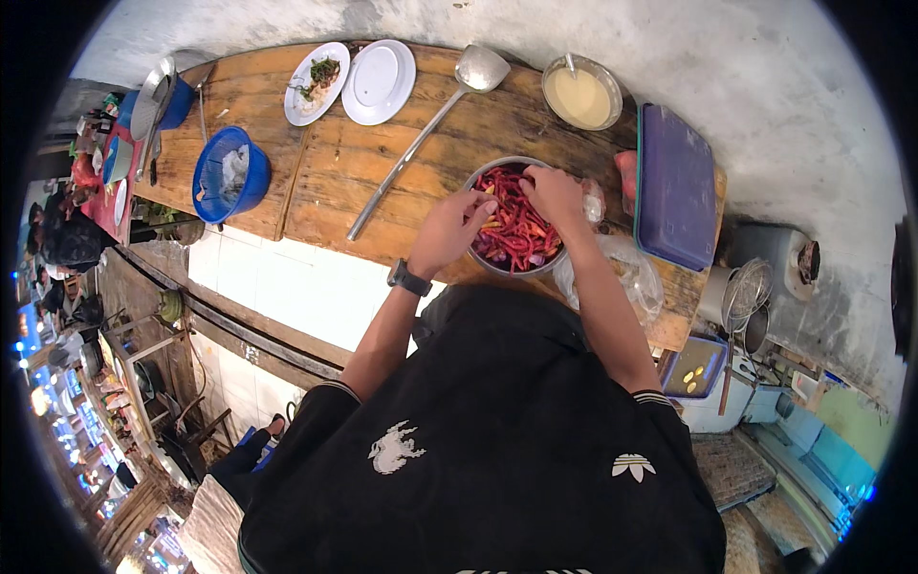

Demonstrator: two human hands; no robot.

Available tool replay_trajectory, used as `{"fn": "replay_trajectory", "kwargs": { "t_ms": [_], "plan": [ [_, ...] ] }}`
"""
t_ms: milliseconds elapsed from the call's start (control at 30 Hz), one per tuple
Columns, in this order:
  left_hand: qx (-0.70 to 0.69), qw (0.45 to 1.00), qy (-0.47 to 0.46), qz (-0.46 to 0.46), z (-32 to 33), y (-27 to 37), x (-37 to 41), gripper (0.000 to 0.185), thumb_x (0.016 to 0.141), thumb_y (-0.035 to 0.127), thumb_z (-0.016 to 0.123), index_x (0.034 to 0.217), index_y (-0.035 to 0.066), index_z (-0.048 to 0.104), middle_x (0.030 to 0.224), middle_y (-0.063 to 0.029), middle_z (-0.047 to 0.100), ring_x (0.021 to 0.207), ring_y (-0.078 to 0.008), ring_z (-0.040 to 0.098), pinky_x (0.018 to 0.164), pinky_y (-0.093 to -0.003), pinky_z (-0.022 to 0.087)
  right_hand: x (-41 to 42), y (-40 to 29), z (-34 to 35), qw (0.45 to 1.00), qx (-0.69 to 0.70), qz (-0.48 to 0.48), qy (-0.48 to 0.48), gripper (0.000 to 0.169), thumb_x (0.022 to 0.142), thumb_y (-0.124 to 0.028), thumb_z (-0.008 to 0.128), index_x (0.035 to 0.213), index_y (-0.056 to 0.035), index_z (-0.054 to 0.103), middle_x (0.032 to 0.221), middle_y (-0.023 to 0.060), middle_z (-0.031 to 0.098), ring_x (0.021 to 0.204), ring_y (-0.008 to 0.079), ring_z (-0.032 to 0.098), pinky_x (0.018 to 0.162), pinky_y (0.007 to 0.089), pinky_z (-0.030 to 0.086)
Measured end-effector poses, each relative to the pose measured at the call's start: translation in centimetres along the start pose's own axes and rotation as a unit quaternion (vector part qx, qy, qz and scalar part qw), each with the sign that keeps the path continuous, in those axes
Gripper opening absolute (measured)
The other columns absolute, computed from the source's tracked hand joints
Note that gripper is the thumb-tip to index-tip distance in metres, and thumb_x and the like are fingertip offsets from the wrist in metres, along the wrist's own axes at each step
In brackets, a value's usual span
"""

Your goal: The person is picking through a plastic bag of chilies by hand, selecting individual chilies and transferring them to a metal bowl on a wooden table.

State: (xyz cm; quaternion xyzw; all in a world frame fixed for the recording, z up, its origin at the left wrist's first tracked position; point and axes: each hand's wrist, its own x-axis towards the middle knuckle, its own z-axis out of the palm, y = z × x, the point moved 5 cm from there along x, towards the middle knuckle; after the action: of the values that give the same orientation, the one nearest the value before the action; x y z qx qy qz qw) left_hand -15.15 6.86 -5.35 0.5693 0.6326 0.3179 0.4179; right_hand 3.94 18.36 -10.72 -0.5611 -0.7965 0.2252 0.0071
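A round metal bowl [473,179] full of red chillies [513,222] stands at the table's front edge, close before me. A few yellowish chillies and purple shallots [536,260] show among the red ones. Over the bowl's left side is my left hand [450,228], its thumb and fingers bent close together. My right hand [554,195] reaches over the far right rim, its fingertips down at the chillies. Whether either hand pinches a chilli is too small to tell. Beside my right forearm lies a clear plastic bag [631,276].
On the wooden table [315,186] lie a long metal spatula [423,140], a plate with food scraps [315,82], upturned white plates [379,82] and a blue basket [231,176]. A bowl of pale batter [581,97] and a purple plastic container [674,186] stand near the wall.
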Motion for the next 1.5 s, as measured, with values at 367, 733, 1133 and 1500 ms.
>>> {"fn": "replay_trajectory", "kwargs": {
  "t_ms": [367,733,1133,1500],
  "plan": [
    [0.019,0.994,0.098,0.046,-0.5,0.9,-0.6,0.027,0.103,0.022,0.073,0.124,0.005,0.075,0.113,-0.0175,0.075,0.094,-0.034,0.075,0.083,-0.0424,0.059,-3.5,0.2,-2.7,0.971,0.198,-0.032,0.129,0.021,0.098,-0.026,0.074,0.111,-0.0095,0.075,0.108,0.0128,0.075,0.095,0.0332,0.072,0.083,0.0447,0.056],
    [0.013,0.998,0.041,0.054,1.9,2.0,-0.3,0.023,0.099,0.02,0.079,0.116,0.004,0.078,0.096,-0.0127,0.079,0.092,-0.029,0.078,0.082,-0.0393,0.06,-9.9,-3.0,-3.9,0.921,0.387,0.006,0.035,0.022,0.099,-0.019,0.075,0.113,-0.0012,0.074,0.098,0.0123,0.076,0.082,0.0231,0.071,0.076,0.036,0.054],
    [0.099,0.97,-0.146,0.17,1.7,-1.5,-1.9,0.022,0.101,0.021,0.074,0.114,0.003,0.076,0.098,-0.0149,0.078,0.091,-0.0289,0.077,0.08,-0.0409,0.059,-11.9,-1.5,-1.3,0.934,0.252,-0.193,-0.162,0.015,0.097,-0.017,0.073,0.107,-0.0049,0.073,0.099,0.015,0.076,0.096,0.035,0.074,0.085,0.0448,0.055],
    [0.04,0.997,-0.03,-0.056,-0.5,0.5,-0.1,0.034,0.105,0.034,0.073,0.121,0.005,0.077,0.102,-0.015,0.081,0.092,-0.0276,0.079,0.082,-0.0382,0.061,-6.0,-0.1,-4.7,0.993,0.073,-0.091,0.021,0.021,0.101,-0.028,0.071,0.108,-0.0096,0.078,0.103,0.0157,0.074,0.1,0.0384,0.072,0.085,0.0481,0.056]
  ]
}}
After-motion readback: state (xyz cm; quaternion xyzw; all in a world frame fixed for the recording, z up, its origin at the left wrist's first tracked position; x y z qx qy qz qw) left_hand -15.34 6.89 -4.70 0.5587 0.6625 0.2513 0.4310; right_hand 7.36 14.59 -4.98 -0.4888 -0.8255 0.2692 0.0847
